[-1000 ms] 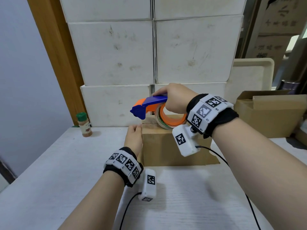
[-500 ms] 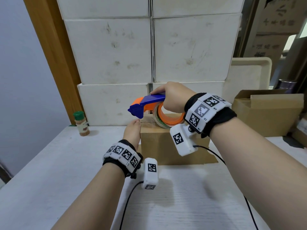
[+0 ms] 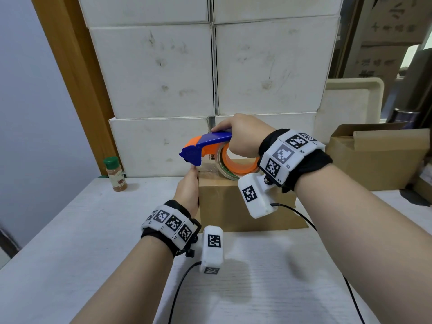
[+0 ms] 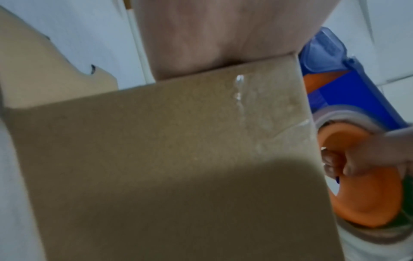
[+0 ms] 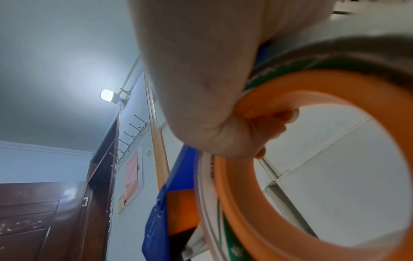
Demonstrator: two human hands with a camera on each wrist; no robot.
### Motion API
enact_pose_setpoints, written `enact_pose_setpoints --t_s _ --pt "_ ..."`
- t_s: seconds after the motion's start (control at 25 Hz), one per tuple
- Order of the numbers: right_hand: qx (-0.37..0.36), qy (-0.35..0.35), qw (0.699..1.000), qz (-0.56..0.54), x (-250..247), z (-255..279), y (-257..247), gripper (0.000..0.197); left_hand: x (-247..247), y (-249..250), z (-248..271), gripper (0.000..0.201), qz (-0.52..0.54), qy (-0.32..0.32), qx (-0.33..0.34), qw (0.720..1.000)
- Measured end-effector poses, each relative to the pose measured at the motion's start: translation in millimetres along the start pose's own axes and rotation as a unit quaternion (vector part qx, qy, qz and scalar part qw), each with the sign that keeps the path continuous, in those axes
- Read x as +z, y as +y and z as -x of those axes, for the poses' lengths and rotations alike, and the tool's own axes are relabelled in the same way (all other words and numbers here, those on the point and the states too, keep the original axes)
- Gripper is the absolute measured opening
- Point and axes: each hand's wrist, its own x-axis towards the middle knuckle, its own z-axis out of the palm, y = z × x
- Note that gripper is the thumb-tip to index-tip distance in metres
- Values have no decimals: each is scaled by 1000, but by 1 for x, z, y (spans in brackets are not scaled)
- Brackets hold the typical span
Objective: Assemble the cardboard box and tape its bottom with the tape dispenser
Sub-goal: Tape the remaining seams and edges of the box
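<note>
A small brown cardboard box (image 3: 224, 206) stands on the white table (image 3: 70, 242), with clear tape along its top (image 4: 263, 109). My right hand (image 3: 243, 136) grips the blue and orange tape dispenser (image 3: 210, 148) by its ring, fingers curled through it (image 5: 263, 130), and holds it over the box's top left edge. My left hand (image 3: 187, 192) lies flat against the box's left side with straight fingers, its fingertips at the top corner under the dispenser's blue nose. The box's far side is hidden.
White boxes (image 3: 210, 78) are stacked right behind the cardboard box. A spice jar with a green cap (image 3: 115, 174) stands at the back left. An open cardboard box (image 3: 378, 155) and a cream tray (image 3: 350, 104) sit at the right.
The dispenser has shifted a little to the left along the box top. My left hand has slid up the box's side to the top corner.
</note>
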Motion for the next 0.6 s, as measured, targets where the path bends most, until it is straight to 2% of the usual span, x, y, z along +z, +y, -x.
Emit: enact_pose_setpoints --t_s 0.2,0.4,0.48,0.52,0.56,0.6 --pt "-4 -7 1000 14 -1 1 -3 54 1 2 4 41 -1 -17 5 1000" --pt "-1 -1 1000 -1 -1 3 1 54 -3 -1 14 43 58 -106 55 991" --pt "-1 1 1000 -2 -1 3 3 53 0 -3 18 41 24 -102 95 990" --pt "-1 1 1000 -3 -1 3 3 53 1 -3 19 30 -10 -88 112 990" --pt "-1 1 1000 -4 -1 3 3 53 3 -1 19 31 -49 -69 132 988" --pt "-1 2 1000 -5 -1 3 3 53 3 0 19 43 -90 -68 156 981"
